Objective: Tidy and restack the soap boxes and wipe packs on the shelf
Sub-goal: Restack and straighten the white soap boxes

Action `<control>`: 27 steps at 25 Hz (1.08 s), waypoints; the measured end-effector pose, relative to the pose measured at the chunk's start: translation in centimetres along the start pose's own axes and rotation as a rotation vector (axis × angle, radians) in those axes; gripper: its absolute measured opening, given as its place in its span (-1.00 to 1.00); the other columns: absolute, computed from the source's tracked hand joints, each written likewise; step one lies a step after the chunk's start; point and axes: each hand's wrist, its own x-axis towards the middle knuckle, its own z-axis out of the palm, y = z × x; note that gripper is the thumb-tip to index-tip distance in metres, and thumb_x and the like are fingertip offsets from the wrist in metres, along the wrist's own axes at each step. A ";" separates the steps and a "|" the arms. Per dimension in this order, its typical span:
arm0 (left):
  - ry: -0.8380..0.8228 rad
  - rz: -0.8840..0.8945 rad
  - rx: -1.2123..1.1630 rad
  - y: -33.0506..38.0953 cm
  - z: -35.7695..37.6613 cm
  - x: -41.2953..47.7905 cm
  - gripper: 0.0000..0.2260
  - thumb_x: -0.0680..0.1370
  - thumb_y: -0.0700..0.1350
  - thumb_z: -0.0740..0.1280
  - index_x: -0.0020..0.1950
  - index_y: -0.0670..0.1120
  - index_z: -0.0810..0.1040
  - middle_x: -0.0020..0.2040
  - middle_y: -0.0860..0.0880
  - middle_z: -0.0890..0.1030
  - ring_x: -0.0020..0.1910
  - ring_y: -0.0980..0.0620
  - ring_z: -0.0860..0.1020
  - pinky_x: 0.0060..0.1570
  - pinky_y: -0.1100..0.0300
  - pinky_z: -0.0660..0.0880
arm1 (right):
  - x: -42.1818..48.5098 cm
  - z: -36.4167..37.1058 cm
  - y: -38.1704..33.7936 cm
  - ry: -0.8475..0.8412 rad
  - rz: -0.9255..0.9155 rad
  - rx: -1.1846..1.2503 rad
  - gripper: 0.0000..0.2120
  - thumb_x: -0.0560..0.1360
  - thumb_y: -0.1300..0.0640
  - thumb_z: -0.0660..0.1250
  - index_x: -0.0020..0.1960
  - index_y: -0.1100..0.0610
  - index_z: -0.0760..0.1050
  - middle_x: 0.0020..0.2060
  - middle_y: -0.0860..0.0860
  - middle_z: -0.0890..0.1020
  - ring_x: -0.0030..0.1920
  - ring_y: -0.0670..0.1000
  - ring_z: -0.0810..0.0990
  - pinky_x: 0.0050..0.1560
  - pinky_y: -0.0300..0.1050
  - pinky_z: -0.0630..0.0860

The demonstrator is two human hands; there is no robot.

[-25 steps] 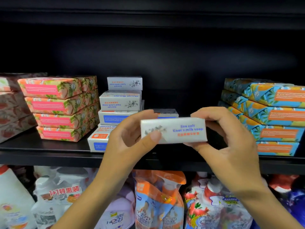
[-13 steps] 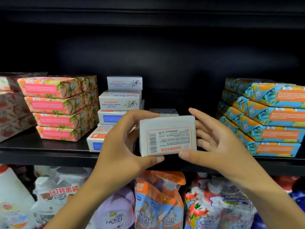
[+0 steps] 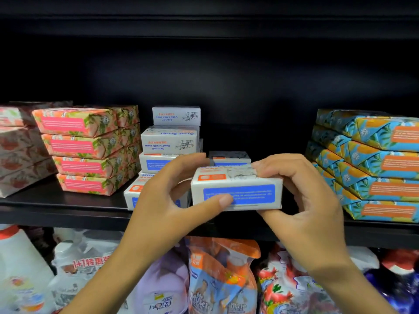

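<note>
Left hand and right hand each pinch an end of the soap box, held at the shelf front. The stack at ten o'clock (skewed) could topple if bumped.

- I see L hand & R hand gripping one white soap box, blue label twd cam, in front of the black shelf.
- Behind L hand: white box stack; pink packs further L, blue-orange packs at R.
</note>
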 end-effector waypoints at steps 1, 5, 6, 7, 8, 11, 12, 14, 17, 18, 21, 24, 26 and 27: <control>0.001 -0.031 -0.038 0.0 0.0 0.0 -0.41 0.14 0.08 0.55 0.15 0.01 0.55 0.05 0.10 0.66 0.07 0.13 0.62 0.02 0.26 0.54 | -0.1 0.3 0.1 0.014 -0.026 -0.004 -0.67 0.30 0.41 0.37 -0.03 0.10 0.46 -0.04 -0.10 0.52 0.09 -0.08 0.54 0.01 -0.31 0.48; 0.111 -0.011 -0.104 -0.2 -0.3 0.0 -0.42 0.04 -0.05 0.58 0.03 -0.06 0.57 -0.06 0.03 0.70 -0.06 0.08 0.66 -0.13 0.32 0.54 | -0.1 1.3 0.7 0.010 -0.074 -0.024 -0.61 0.27 0.46 0.36 -0.01 0.12 0.42 0.02 -0.05 0.52 0.15 -0.10 0.50 0.09 -0.29 0.44; 0.155 0.016 -0.093 -0.2 -0.4 0.0 -0.43 0.04 -0.05 0.59 0.01 -0.05 0.57 -0.07 0.02 0.70 -0.06 0.08 0.66 -0.12 0.31 0.55 | 0.0 1.3 0.9 -0.002 -0.065 -0.056 -0.63 0.28 0.40 0.40 0.02 0.14 0.43 0.05 -0.05 0.51 0.16 -0.12 0.48 0.11 -0.32 0.42; 0.198 0.045 -0.074 0.0 -0.7 0.2 -0.45 0.05 -0.05 0.59 0.00 -0.04 0.57 -0.07 0.01 0.70 -0.06 0.08 0.66 -0.12 0.29 0.56 | 0.1 1.3 1.2 -0.013 -0.031 -0.084 -0.63 0.29 0.32 0.43 0.05 0.14 0.44 0.07 -0.06 0.49 0.17 -0.14 0.46 0.12 -0.35 0.40; 0.240 0.067 -0.053 0.2 -1.1 0.4 -0.47 0.07 -0.04 0.58 0.00 -0.02 0.57 -0.07 0.02 0.69 -0.06 0.08 0.66 -0.11 0.28 0.56 | 0.1 1.1 1.5 -0.033 0.017 -0.101 -0.62 0.30 0.22 0.45 0.08 0.11 0.44 0.08 -0.09 0.48 0.17 -0.15 0.46 0.13 -0.37 0.38; 0.347 0.096 -0.007 0.9 -2.9 2.2 -0.52 0.14 0.01 0.58 0.01 -0.01 0.56 -0.06 0.04 0.69 -0.07 0.09 0.66 -0.14 0.26 0.58 | -0.1 0.5 2.4 -0.256 0.123 -0.173 -0.66 0.33 -0.09 0.47 0.04 -0.01 0.49 0.05 -0.21 0.48 0.15 -0.20 0.45 0.10 -0.38 0.37; 0.371 0.112 0.027 1.1 -3.5 3.0 -0.51 0.17 0.03 0.58 0.02 -0.03 0.56 -0.06 0.03 0.69 -0.07 0.09 0.66 -0.14 0.28 0.57 | -0.4 0.4 2.7 -0.366 0.155 -0.217 -0.66 0.32 -0.17 0.44 0.02 -0.05 0.51 0.05 -0.26 0.47 0.15 -0.24 0.43 0.10 -0.37 0.37; 0.411 0.138 0.125 1.2 -4.3 4.8 -0.48 0.22 0.04 0.61 0.08 -0.09 0.54 -0.06 0.00 0.68 -0.07 0.11 0.66 -0.12 0.30 0.56 | -1.0 0.6 3.2 -0.518 0.182 -0.313 -0.66 0.31 -0.25 0.36 0.02 -0.14 0.50 0.05 -0.35 0.44 0.14 -0.31 0.38 0.11 -0.36 0.36; 0.457 0.102 0.251 0.6 -4.9 6.9 -0.43 0.23 0.09 0.57 0.13 -0.10 0.53 -0.02 0.01 0.66 -0.05 0.13 0.64 -0.07 0.24 0.58 | -1.2 0.7 3.5 -0.556 0.171 -0.382 -0.67 0.34 -0.26 0.30 0.06 -0.20 0.46 0.02 -0.39 0.42 0.13 -0.33 0.35 0.10 -0.39 0.35; 0.460 0.088 0.292 0.2 -5.1 7.3 -0.42 0.23 0.11 0.56 0.15 -0.09 0.52 0.00 0.01 0.65 -0.04 0.13 0.63 -0.04 0.24 0.58 | -1.2 0.7 3.5 -0.554 0.175 -0.381 -0.67 0.34 -0.26 0.30 0.07 -0.20 0.46 0.01 -0.39 0.42 0.12 -0.33 0.35 0.09 -0.40 0.36; 0.457 0.086 0.395 -1.0 -5.5 7.6 -0.39 0.28 0.14 0.53 0.25 -0.07 0.50 0.07 0.03 0.63 0.02 0.18 0.60 -0.01 0.36 0.53 | -1.3 0.7 3.6 -0.552 0.168 -0.391 -0.66 0.35 -0.28 0.29 0.08 -0.21 0.45 0.01 -0.40 0.41 0.12 -0.34 0.34 0.07 -0.44 0.35; 0.492 0.108 0.456 -2.0 -5.5 7.4 -0.37 0.37 0.14 0.47 0.35 -0.11 0.45 0.19 -0.02 0.59 0.12 0.15 0.57 0.07 0.37 0.49 | -1.4 0.7 3.7 -0.552 0.165 -0.404 -0.65 0.35 -0.28 0.27 0.09 -0.21 0.45 0.01 -0.41 0.40 0.11 -0.35 0.33 0.04 -0.51 0.31; 0.521 0.137 0.485 -2.4 -5.4 7.3 -0.45 0.44 0.06 0.44 0.36 -0.14 0.44 0.18 -0.09 0.60 0.09 0.12 0.58 0.03 0.42 0.50 | -1.4 0.8 3.7 -0.556 0.164 -0.415 -0.65 0.35 -0.29 0.27 0.10 -0.22 0.45 0.00 -0.41 0.39 0.11 -0.36 0.33 0.04 -0.53 0.30; 0.531 0.154 0.494 -2.4 -5.3 7.2 -0.51 0.47 -0.01 0.43 0.35 -0.14 0.45 0.16 -0.11 0.61 0.07 0.12 0.59 0.00 0.45 0.49 | -1.4 0.8 3.7 -0.558 0.163 -0.422 -0.65 0.36 -0.28 0.27 0.10 -0.22 0.45 0.00 -0.41 0.39 0.12 -0.35 0.33 0.04 -0.52 0.30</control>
